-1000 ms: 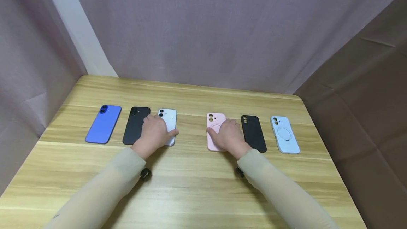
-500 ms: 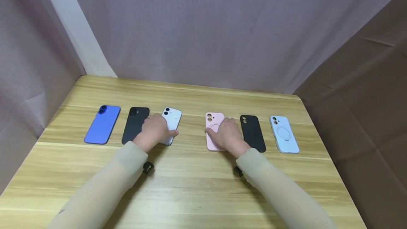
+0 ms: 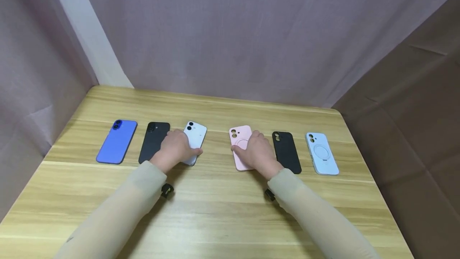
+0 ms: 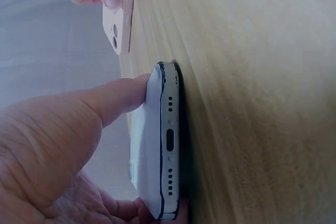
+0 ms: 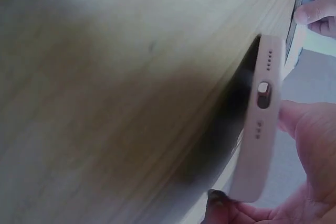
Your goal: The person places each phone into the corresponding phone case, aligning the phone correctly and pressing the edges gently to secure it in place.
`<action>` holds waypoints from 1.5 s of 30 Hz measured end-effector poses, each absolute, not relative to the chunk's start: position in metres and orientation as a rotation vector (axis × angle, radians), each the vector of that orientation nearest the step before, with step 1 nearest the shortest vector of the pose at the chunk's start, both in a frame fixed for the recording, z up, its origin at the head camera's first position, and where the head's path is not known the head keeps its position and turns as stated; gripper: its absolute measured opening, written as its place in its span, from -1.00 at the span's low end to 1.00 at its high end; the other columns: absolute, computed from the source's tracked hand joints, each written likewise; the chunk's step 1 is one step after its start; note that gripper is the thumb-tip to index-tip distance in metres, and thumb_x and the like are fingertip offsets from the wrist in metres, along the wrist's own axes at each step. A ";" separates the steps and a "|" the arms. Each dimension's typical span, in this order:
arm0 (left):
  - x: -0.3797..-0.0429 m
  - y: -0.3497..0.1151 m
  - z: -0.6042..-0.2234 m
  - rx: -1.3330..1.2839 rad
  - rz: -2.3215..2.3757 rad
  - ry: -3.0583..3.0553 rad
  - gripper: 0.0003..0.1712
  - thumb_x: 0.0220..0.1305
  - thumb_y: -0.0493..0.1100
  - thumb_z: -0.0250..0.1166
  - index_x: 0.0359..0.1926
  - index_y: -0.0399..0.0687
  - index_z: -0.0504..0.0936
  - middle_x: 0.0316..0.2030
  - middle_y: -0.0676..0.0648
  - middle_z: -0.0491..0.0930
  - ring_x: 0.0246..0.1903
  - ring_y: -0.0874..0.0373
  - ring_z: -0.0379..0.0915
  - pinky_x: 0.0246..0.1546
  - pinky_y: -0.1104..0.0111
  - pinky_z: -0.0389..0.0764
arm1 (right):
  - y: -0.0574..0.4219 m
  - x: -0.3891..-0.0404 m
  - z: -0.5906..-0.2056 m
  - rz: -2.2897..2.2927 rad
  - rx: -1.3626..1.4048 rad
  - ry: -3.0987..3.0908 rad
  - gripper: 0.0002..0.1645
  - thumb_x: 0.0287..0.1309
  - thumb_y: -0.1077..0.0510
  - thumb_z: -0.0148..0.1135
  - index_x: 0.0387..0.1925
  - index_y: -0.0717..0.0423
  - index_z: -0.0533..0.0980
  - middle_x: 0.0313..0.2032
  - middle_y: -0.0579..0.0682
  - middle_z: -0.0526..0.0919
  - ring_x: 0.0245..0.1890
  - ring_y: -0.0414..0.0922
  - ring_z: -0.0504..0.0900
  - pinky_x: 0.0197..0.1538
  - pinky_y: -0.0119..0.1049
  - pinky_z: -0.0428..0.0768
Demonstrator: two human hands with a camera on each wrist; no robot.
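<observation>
My left hand (image 3: 175, 148) grips a white phone (image 3: 196, 133) by its two long edges, thumb on the right side and fingers on the left. It lies back up, top tilted to the right. In the left wrist view its port end (image 4: 169, 140) faces the camera. A pink phone case (image 3: 240, 132) is held the same way by my right hand (image 3: 259, 152), with the thumb on its left edge. From the right wrist, the case's bottom end (image 5: 257, 129) shows, with a dark shadow beneath it. Both hands partly cover what they hold.
A black phone (image 3: 151, 147) and a blue phone (image 3: 116, 142) lie to the left on the wooden table (image 3: 215, 211). To the right are a black phone case (image 3: 287, 154) and a light blue phone case (image 3: 325, 163). Curtains (image 3: 230, 39) hang behind the table.
The white phone has turned in my left hand's grip, its camera end swinging right. More recently the pink case has turned slightly, its camera end moving left.
</observation>
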State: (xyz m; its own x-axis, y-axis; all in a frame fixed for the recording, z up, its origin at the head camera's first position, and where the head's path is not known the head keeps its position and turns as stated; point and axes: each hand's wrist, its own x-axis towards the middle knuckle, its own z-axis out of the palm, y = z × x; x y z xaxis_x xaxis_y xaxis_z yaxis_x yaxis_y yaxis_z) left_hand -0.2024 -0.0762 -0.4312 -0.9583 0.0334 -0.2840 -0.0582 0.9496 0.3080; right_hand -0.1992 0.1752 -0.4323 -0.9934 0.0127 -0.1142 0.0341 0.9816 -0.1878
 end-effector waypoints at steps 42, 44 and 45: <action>-0.186 -0.104 -0.436 0.088 1.290 2.491 -0.76 0.48 -0.22 -0.05 -0.11 -0.39 0.35 -0.26 -0.23 0.43 -0.33 0.01 0.37 -0.45 0.33 0.44 | 0.198 -0.206 -0.425 -1.255 0.212 2.532 -0.57 0.44 0.06 -0.07 0.13 0.32 0.28 -0.09 0.20 0.47 -0.18 0.01 0.55 -0.28 -0.26 0.62; -0.184 -0.103 -0.436 0.085 1.355 2.460 -0.78 0.47 -0.24 -0.03 -0.10 -0.40 0.34 -0.25 -0.24 0.42 -0.33 0.02 0.35 -0.47 0.34 0.42 | 0.197 -0.205 -0.425 -1.304 0.218 2.512 -0.57 0.44 0.06 -0.05 0.14 0.31 0.28 -0.11 0.20 0.49 -0.23 0.00 0.57 -0.31 -0.26 0.63; -0.183 -0.102 -0.436 0.080 1.383 2.449 -0.79 0.47 -0.24 -0.03 -0.10 -0.39 0.34 -0.25 -0.23 0.42 -0.34 0.03 0.35 -0.48 0.35 0.41 | 0.197 -0.205 -0.425 -1.329 0.217 2.501 -0.56 0.44 0.06 -0.05 0.15 0.30 0.28 -0.12 0.20 0.50 -0.25 -0.01 0.58 -0.32 -0.26 0.64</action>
